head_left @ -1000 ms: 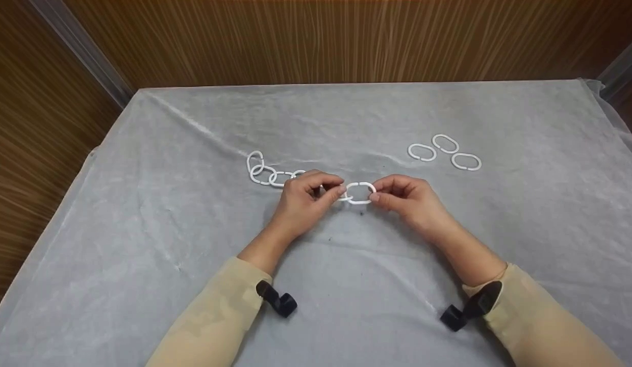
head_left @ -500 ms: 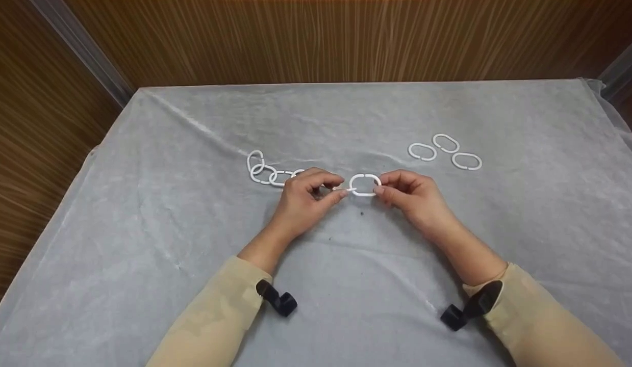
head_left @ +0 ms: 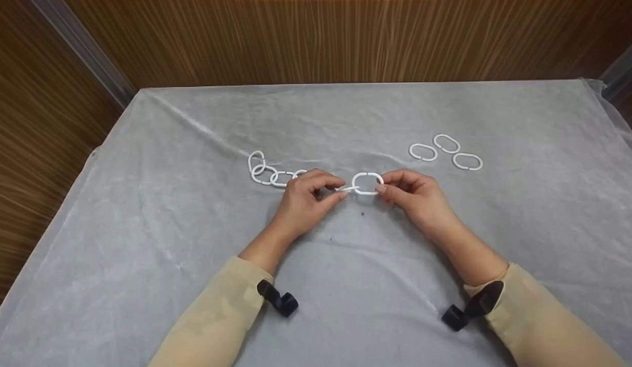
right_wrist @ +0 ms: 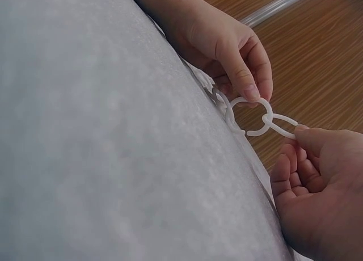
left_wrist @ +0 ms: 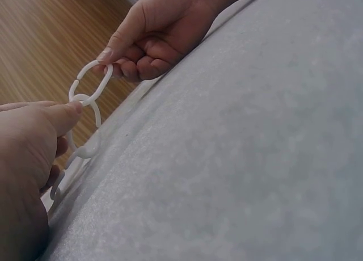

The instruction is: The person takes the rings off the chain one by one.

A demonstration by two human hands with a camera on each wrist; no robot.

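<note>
A chain of white oval links (head_left: 263, 175) lies to the left on the cloth and passes behind my left hand (head_left: 300, 204). That hand pinches a chain link (right_wrist: 269, 109) between thumb and forefinger. Hooked through it is the end link (head_left: 368, 192), whose far side my right hand (head_left: 420, 201) pinches. In the left wrist view the end link (left_wrist: 103, 86) crosses the link (left_wrist: 97, 116) by my left fingertips; my right hand (left_wrist: 164, 31) holds its upper end. The chain part behind my left hand is hidden in the head view.
Three loose white links, one (head_left: 423, 152) on the left, one (head_left: 447, 143) at the back and one (head_left: 468, 161) on the right, lie on the grey cloth (head_left: 346, 285) beyond my right hand. A wood-grained panel (head_left: 316, 41) stands behind the table.
My right hand and the end link have moved slightly right and away from me. The link in my left fingers has tilted. My left hand has barely moved; the loose links lie as before.
</note>
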